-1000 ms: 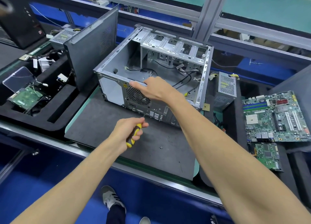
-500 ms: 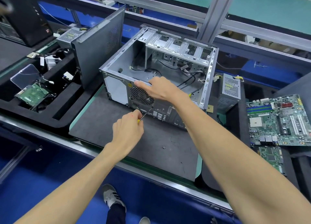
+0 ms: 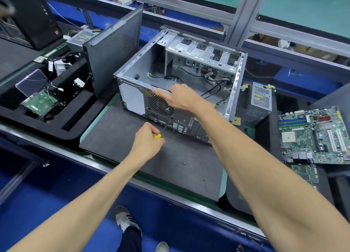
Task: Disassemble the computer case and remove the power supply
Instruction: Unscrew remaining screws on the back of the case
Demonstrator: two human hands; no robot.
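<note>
A: Item one, the setting?

B: Assembly-line bench with aluminium framing behind; a dark grey rubbery work mat with a pale green edge carries the job.

A: Start at the fingers, then.

B: Left hand, curled round the yellow-handled screwdriver. Thin dark steel shaft, long axis running up and to the right, away from the person. Its tip sits at a screw at the lower right corner of the fan grille (whether the tip is seated in the head is too small to tell). The screw lies just beyond the knuckles, along the shaft's own line, so I judge the coming turn hinges on keeping that line square to the rear panel.

A: The other hand?

B: Right hand, fingers laid over the top rear edge of the computer case, index finger extended along the rim; it looks to be bracing, and it is the nearer hand to the case.

A: The case itself?

B: Bare stamped sheet steel, matte silver, open at the top, perforated drive cage at the far end, loose black cables inside. It rests on the mat, rear panel towards the person.

A: And the power supply?

B: A grey perforated power supply unit stands just right of the case (outside it). A second similar unit sits far left, behind a dark side panel standing on edge.

A: Sundries?

B: One loose screw on the mat; green motherboard at right.
</note>
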